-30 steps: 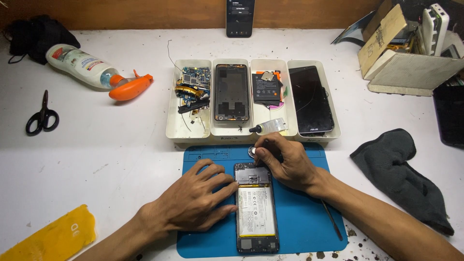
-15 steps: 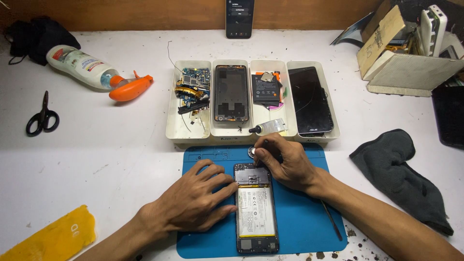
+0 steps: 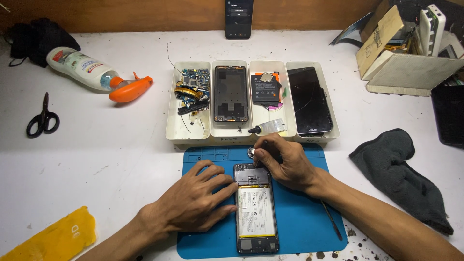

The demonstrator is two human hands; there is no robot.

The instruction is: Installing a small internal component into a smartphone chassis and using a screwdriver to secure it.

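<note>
Your left hand (image 3: 193, 203) lies flat and open on the blue work mat (image 3: 299, 227), fingers spread, with the fingertips pressing against the left edge of the opened phone (image 3: 256, 208). That phone lies face down at the mat's middle, back cover off, its pale battery and upper board exposed. Your right hand (image 3: 282, 162) is closed around a thin tool whose tip meets the phone's top end; the tool itself is mostly hidden by your fingers, so its kind cannot be told. Just beyond the phone's top, a small round silver piece (image 3: 252, 152) sits on the mat beside your right fingers. Right of the phone, a slim dark tool (image 3: 331, 222) lies on the mat under your forearm. Beyond the mat stands a white divided tray (image 3: 171, 121) holding circuit parts, a phone frame, a battery and a dark screen, with a small glue tube (image 3: 267, 127) at its near edge. Well left of the phone lie black scissors (image 3: 42, 117).
</note>
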